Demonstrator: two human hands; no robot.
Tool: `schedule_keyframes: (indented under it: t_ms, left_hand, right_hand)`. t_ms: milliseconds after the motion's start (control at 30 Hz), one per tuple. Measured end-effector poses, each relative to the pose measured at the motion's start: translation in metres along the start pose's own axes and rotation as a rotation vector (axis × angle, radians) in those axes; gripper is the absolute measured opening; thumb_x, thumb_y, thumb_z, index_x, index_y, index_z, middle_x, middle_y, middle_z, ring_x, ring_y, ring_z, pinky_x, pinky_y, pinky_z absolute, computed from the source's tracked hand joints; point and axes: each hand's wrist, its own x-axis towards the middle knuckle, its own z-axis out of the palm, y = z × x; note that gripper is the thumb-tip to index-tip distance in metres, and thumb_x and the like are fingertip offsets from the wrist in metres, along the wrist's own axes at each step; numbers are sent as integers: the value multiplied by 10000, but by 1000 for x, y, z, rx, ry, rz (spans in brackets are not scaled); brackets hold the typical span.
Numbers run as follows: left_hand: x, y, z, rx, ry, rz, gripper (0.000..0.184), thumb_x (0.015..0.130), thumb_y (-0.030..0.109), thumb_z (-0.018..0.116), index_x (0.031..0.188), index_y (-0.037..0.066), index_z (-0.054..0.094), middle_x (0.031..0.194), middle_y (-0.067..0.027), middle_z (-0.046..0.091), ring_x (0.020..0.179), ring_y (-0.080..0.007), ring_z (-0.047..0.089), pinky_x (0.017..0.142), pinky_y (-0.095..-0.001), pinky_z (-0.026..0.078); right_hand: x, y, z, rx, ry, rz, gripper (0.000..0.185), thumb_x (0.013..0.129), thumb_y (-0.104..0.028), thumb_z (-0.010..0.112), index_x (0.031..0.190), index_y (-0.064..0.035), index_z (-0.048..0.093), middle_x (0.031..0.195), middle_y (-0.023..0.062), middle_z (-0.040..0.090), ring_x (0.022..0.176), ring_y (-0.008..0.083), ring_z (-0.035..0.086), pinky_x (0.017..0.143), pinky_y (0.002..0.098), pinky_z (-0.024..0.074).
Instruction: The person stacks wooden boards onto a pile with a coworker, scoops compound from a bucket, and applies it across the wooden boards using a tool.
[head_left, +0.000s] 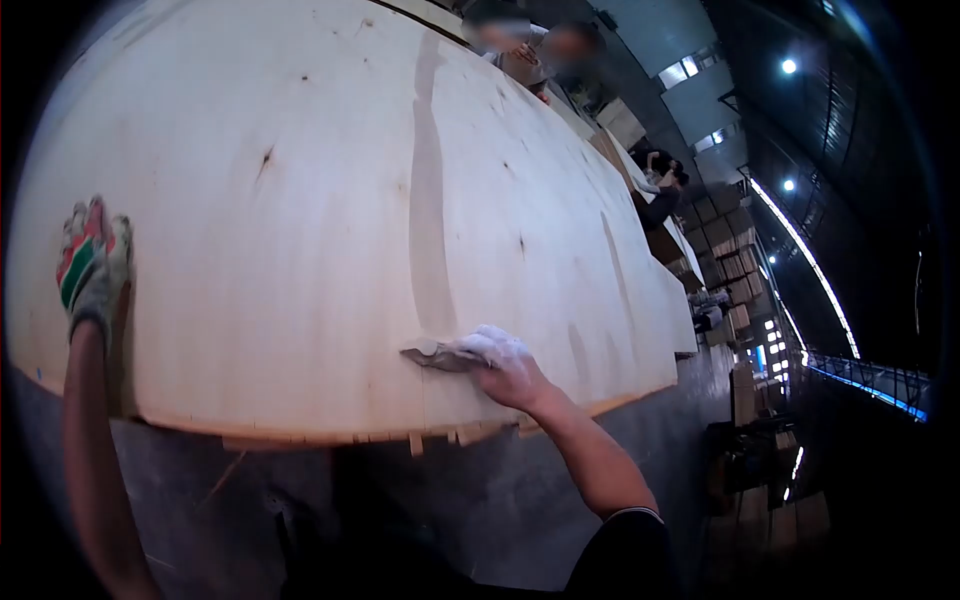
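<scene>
A large pale plywood sheet (pixel 330 240) with dark knots lies in front of me. My right hand (pixel 500 358), covered in white over the fingers, is closed around a putty knife (pixel 440 355). Its blade lies at the sheet's surface near the front edge. From there a long tan strip of filler (pixel 428 190) runs away across the wood. At the far left, my left hand (pixel 92 262) wears a light glove with green and red patches. Its fingers are stretched out flat on the sheet, holding nothing.
Uneven layer ends (pixel 415 442) jut out along the stack's front edge. Across the sheet are co-workers (pixel 530 55), and another person (pixel 660 190) stands by a further stack. Stacked boards (pixel 735 265) fill the hall to the right, above a grey floor (pixel 640 450).
</scene>
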Motion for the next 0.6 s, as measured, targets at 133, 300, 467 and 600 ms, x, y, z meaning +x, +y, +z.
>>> schedule_keyframes:
  t_ms: [133, 300, 467, 600]
  left_hand:
    - [-15, 2, -33, 5, -77, 78, 604, 969, 509, 461, 1473, 178, 430, 1534, -112, 391, 1410, -314, 358, 1170, -441, 261]
    - [-34, -5, -38, -50, -57, 110, 603, 967, 515, 465, 1469, 182, 438, 1546, -101, 376, 1417, -310, 353, 1179, -429, 244]
    - [-31, 5, -47, -34, -86, 99, 610, 963, 530, 461, 1455, 171, 460, 1538, -108, 389, 1415, -302, 361, 1177, -410, 254]
    - [-5, -19, -21, -155, -67, 280, 574, 956, 427, 535, 1451, 145, 460, 1532, -144, 388, 1412, -341, 357, 1170, -428, 269]
  right_hand:
    - [5, 6, -6, 419, -13, 794, 297, 841, -275, 637, 902, 7, 705, 853, 122, 708, 826, 246, 671, 761, 389, 514]
    - [46, -5, 46, -92, 300, 539, 228, 852, -221, 626, 938, -29, 715, 891, 162, 705, 888, 317, 676, 765, 387, 529]
    - [-39, -61, 40, -47, 84, -15, 227, 795, -81, 667, 1019, -87, 702, 930, 148, 670, 878, 339, 650, 741, 414, 525]
    - [-33, -124, 55, 64, 250, 130, 182, 821, -105, 678, 1000, -73, 695, 833, 148, 650, 785, 356, 639, 684, 429, 518]
